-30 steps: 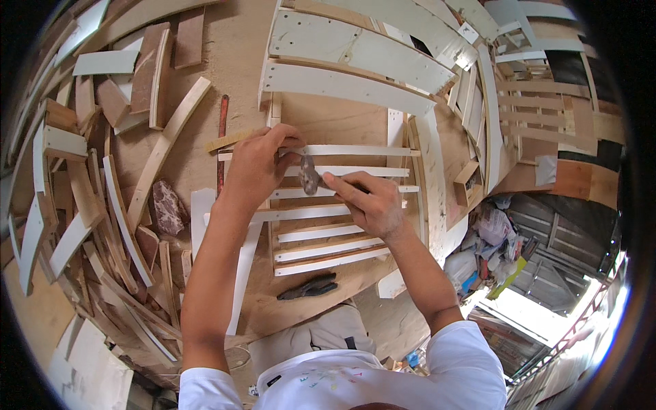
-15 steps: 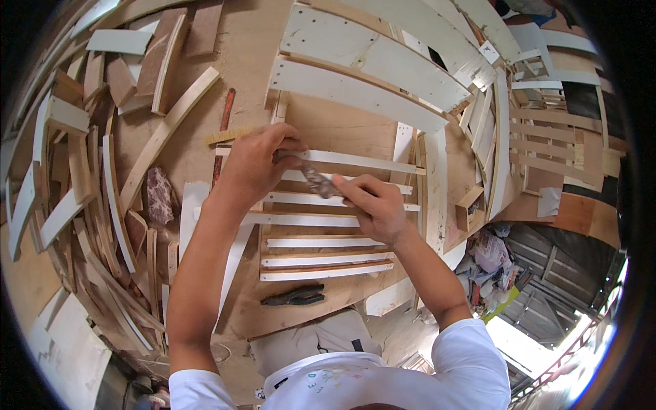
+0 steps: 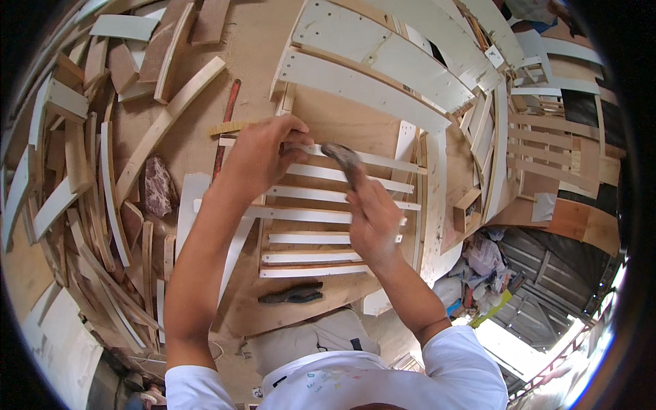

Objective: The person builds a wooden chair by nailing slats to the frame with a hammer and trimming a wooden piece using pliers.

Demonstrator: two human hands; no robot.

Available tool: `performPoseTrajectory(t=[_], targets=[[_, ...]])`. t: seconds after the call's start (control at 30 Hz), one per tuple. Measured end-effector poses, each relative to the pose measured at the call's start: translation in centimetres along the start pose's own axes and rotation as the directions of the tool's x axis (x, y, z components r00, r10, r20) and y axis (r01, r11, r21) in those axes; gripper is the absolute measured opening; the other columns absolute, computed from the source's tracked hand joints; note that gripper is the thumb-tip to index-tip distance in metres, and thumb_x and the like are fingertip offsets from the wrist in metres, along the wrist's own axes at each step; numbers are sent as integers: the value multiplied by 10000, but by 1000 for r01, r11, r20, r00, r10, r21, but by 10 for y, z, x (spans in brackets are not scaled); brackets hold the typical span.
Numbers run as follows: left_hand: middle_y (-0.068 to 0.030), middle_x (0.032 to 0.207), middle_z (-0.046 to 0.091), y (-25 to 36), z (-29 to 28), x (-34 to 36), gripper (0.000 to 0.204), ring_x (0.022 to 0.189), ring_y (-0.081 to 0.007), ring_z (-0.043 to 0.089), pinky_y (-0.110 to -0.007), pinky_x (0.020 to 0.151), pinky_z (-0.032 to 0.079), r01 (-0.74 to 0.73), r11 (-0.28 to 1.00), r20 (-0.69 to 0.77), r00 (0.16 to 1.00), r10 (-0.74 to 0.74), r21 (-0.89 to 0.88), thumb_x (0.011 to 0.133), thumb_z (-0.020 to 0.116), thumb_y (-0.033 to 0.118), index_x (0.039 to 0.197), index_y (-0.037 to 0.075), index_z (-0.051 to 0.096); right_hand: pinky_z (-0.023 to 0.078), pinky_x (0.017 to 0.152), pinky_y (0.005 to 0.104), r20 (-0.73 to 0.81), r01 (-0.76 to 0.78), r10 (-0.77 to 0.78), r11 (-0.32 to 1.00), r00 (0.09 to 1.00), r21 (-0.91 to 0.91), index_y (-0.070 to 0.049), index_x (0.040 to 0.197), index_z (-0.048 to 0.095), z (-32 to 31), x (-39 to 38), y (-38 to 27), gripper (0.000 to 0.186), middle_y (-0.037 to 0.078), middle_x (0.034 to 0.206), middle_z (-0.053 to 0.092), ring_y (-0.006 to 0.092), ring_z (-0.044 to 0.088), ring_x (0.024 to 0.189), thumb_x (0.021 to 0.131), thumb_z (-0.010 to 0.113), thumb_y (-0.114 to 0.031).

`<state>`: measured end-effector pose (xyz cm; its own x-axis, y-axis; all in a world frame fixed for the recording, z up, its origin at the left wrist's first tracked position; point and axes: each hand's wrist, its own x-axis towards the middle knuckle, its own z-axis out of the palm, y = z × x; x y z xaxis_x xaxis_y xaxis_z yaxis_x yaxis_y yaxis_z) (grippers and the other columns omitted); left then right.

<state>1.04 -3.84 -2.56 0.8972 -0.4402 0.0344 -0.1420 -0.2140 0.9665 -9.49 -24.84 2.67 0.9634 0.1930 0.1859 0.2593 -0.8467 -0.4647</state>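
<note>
My right hand (image 3: 374, 217) is closed around a short, dark grey-brown tool with a blunt, worn head (image 3: 344, 158); motion blur hides its exact kind. The head hovers by the farthest white slat (image 3: 379, 158) of a row of white-faced wooden slats. Beside it, my left hand (image 3: 268, 152) rests over the slat's left part with fingertips pinched together. What they hold, if anything, is too small to make out. Nearer to me lie more slats, including the nearest one (image 3: 311, 271), and black-handled pliers (image 3: 292, 293) below them.
Curved offcuts (image 3: 167, 130) and a reddish stone-like chunk (image 3: 158, 186) crowd the left. A red bar (image 3: 231, 102) lies beyond my left hand, near a tan brush-like strip (image 3: 231, 127). White panels (image 3: 362, 85) stand at the back; a small wooden box (image 3: 467, 209) sits right.
My right hand has swung the tool's head up and away from me, beside the left fingertips. The left hand stays near the far slat. The view has shifted slightly.
</note>
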Motion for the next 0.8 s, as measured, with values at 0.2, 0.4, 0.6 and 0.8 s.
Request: performPoseTrajectory(t=[0.2,0.4,0.6,0.8], targets=[[-145,1132,779,5,-4,1,431,1057,-193,771,-306,885,632,20,999,38,999,-21,37,820,724,-169,1207,-7,629,542,639,367,-70,-10,15,997,997,78,-142,1584,512,-2,-8,-5,652,149,891,654,252,638,728,971,686,-2],[-141,1104,786,-3,0,-1,438,1051,-192,773,-294,881,633,-8,1000,10,1000,8,23,809,727,-171,1206,-17,627,526,620,364,-159,-89,102,992,982,86,-134,1572,527,-1,-12,-12,608,133,809,598,249,583,675,992,677,-30],[-147,1087,784,-4,0,-2,422,1042,-202,774,-301,860,635,-25,1000,2,1000,25,8,816,730,-163,1200,-23,625,515,596,376,-150,-99,116,988,982,118,-107,1525,580,6,-14,-19,534,136,826,614,246,589,658,1003,676,-52],[-119,1061,793,3,-3,-2,407,1006,-213,780,-319,854,633,-41,994,15,999,40,104,832,774,-101,1197,22,643,546,629,356,-151,-150,164,984,975,96,-135,1526,586,10,-11,-25,571,162,888,669,245,634,694,978,698,-22]])
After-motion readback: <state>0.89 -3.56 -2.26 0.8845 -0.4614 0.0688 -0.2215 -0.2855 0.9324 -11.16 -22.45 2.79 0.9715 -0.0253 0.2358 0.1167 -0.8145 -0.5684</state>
